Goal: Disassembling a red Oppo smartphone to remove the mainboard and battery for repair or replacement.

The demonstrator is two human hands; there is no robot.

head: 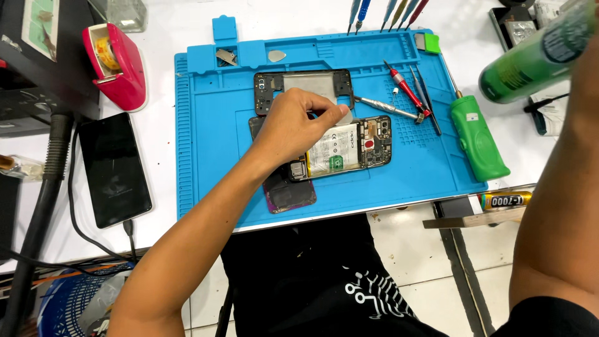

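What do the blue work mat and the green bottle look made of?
Blue work mat: likely silicone or soft rubber, with a matte surface and moulded ribs and compartments. Green bottle, raised at upper right: glossy with a soft highlight, plastic or coated metal; cannot tell which.

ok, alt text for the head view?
Seen from above, a person's left hand rests on an opened smartphone with its battery exposed, lying on a blue repair mat. The right arm lifts a green bottle at the upper right; the hand itself is out of frame. Screwdrivers, a phone frame and a pink tape dispenser lie around.
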